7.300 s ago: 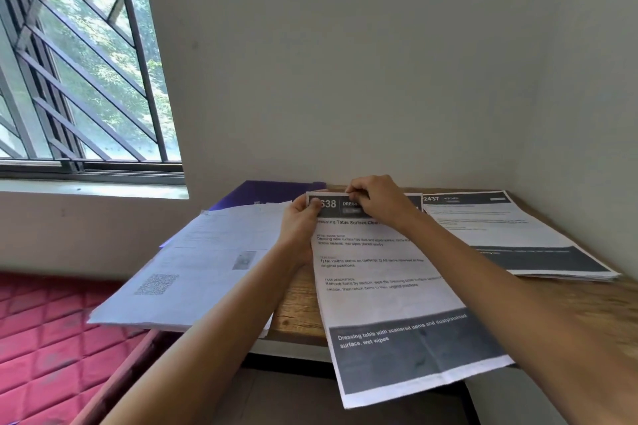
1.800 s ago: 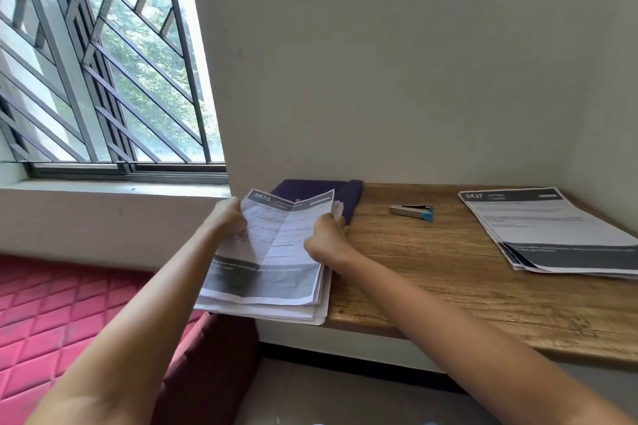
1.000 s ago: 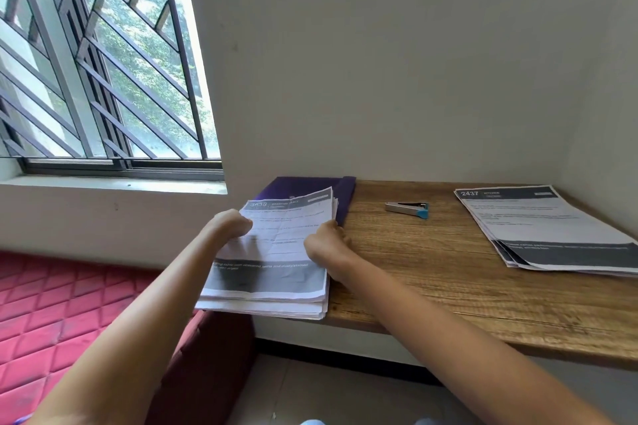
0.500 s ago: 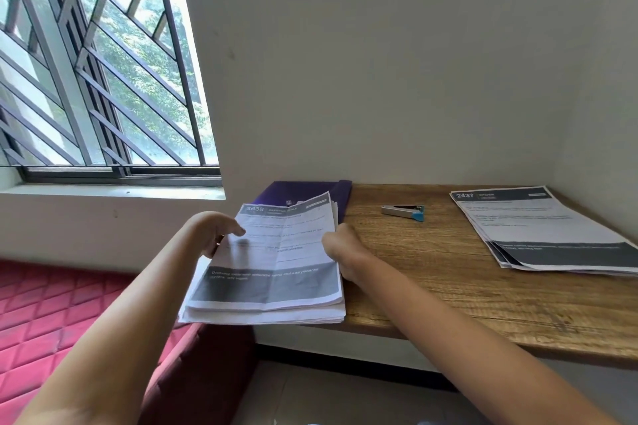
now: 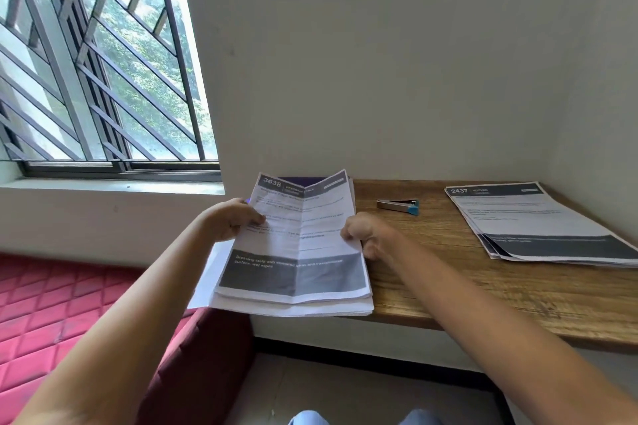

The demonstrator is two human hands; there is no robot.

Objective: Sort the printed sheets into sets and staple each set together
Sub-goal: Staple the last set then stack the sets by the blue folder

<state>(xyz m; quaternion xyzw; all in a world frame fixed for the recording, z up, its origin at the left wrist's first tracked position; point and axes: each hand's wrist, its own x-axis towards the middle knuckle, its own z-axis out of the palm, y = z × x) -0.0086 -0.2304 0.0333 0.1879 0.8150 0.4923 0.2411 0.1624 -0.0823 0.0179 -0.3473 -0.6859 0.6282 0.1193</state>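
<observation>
A stack of printed sheets (image 5: 297, 272) lies at the left end of the wooden desk (image 5: 483, 286), its top sheet headed "3638" and creased down the middle. My left hand (image 5: 231, 219) grips the stack's left edge. My right hand (image 5: 366, 235) grips its right edge with curled fingers. The upper part of the top sheets is bowed up between the two hands. A second pile of sheets (image 5: 538, 224), headed "2437", lies flat at the desk's right end. A small silver stapler with a blue tip (image 5: 398, 206) rests on the desk between the two piles.
A purple folder (image 5: 303, 180) peeks out behind the held stack, against the wall. The stack overhangs the desk's left front corner. A red quilted seat (image 5: 51, 314) is below on the left, under a barred window (image 5: 86, 72). Walls close the desk at back and right.
The sheet on top now reads "3638" instead of the earlier one. Both hands have shifted along the stack's side edges and bowed the top sheets upward. The stapler and right pile stayed put.
</observation>
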